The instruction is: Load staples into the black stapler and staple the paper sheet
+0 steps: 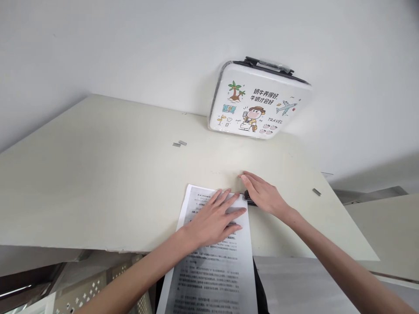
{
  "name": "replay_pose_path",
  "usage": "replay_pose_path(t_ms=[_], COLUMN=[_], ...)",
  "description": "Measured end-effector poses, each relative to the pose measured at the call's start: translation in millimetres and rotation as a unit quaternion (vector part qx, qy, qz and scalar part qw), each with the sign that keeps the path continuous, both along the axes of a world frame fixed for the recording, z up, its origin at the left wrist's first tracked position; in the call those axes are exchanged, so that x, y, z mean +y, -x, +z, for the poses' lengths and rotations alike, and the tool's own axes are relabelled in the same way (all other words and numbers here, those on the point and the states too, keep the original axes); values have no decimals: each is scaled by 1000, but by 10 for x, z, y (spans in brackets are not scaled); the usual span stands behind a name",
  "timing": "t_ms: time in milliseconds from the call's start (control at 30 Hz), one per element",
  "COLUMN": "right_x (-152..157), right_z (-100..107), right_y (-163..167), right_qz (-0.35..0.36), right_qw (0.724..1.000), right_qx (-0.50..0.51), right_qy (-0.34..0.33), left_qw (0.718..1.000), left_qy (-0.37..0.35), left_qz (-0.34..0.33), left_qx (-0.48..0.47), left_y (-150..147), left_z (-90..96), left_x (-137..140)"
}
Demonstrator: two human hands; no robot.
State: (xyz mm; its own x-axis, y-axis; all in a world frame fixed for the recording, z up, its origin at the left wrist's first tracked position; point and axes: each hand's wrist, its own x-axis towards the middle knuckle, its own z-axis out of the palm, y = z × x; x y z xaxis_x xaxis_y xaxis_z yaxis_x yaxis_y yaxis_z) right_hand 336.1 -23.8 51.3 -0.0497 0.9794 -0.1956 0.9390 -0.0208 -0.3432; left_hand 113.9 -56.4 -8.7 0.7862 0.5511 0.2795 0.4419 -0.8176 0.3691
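A printed stack of paper (pixel 212 279) lies over the front edge of the table, its lower part hanging toward me. My left hand (pixel 214 220) rests flat on the upper part of the sheets with its fingers spread. At the paper's upper right corner, a black stapler (pixel 248 198) has its front end over the edge of the sheets. My right hand (pixel 265 194) is closed over the top of the stapler and hides most of it. The corner of the paper appears to be in the stapler's mouth.
A white cartoon-printed case (pixel 258 102) with a black handle stands against the wall at the back. Two strips of staples (pixel 176 144) lie left of centre on the pale table (pixel 98 174). Another staple strip (pixel 316 191) is near the right edge. A perforated chair (pixel 81 292) shows below left.
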Motion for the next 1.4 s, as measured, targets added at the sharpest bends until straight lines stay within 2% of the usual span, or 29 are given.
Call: replay_pose_path(t_ms=[233,600,1400], right_x=[-7,10,-19], right_z=[-15,-14,48], right_y=[10,-165,-57], right_qz=[-1,-38,-42], right_qw=[1000,994,996], right_qx=[-4,102,70], right_qy=[-6,24,20], left_qw=[1000,1000,1000], left_qy=[-2,-2,-7], left_qz=[2,-2,5], left_qx=[1,9,4], left_y=[1,-3,-13], left_z=[7,-14,-11], left_x=[-6,-7,-12])
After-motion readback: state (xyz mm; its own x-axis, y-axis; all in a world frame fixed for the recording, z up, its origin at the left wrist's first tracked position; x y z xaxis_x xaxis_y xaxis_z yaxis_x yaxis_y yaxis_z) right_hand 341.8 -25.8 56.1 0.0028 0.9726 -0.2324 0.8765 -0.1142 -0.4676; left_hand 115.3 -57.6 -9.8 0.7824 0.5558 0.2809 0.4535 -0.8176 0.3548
